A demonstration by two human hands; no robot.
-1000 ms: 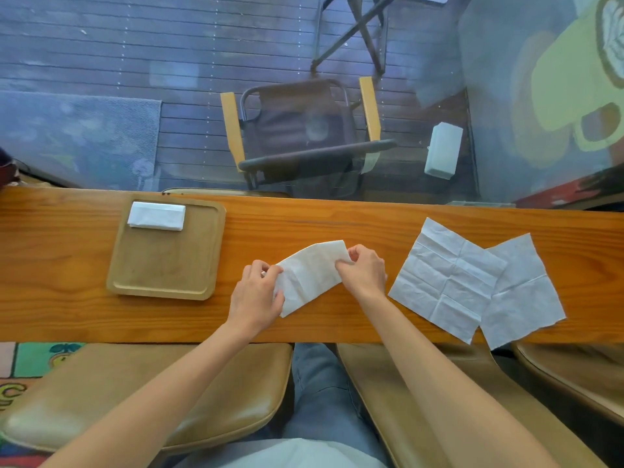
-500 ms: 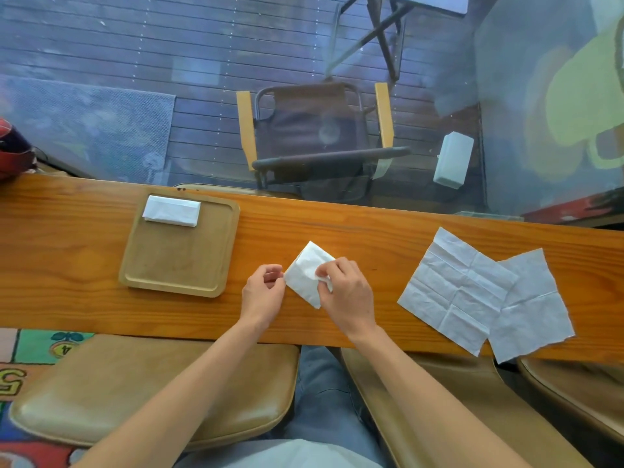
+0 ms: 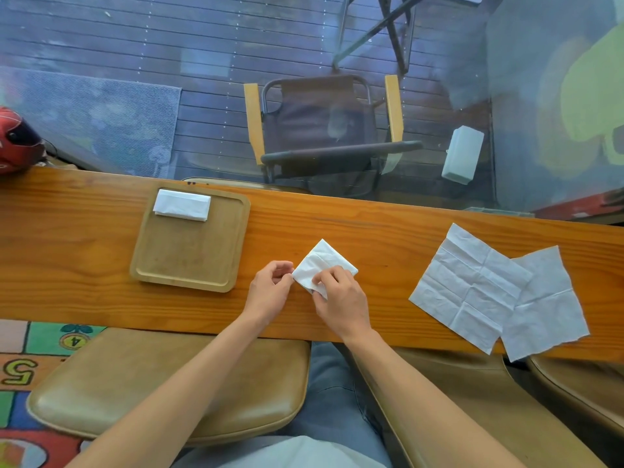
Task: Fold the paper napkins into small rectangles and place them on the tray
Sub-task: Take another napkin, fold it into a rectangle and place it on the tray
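A white paper napkin [image 3: 320, 260], folded small, lies on the wooden counter [image 3: 388, 244] in front of me. My left hand [image 3: 268, 290] pinches its left corner. My right hand [image 3: 341, 298] lies on the napkin's near part with fingers curled, pressing it down and hiding that edge. To the left sits a square wooden tray [image 3: 189, 265] with one folded napkin [image 3: 182, 205] at its far edge. Two unfolded napkins lie to the right, one creased [image 3: 469, 285] overlapping another [image 3: 543, 309].
A red helmet [image 3: 17, 140] sits at the counter's far left end. Behind the counter is a glass pane with a folding chair [image 3: 324, 130] beyond it. Tan padded stools [image 3: 169, 383] stand below the counter's near edge.
The napkin has been folded over from a wide strip into a smaller piece. My right hand moved left onto it. The left hand kept its hold on the left corner.
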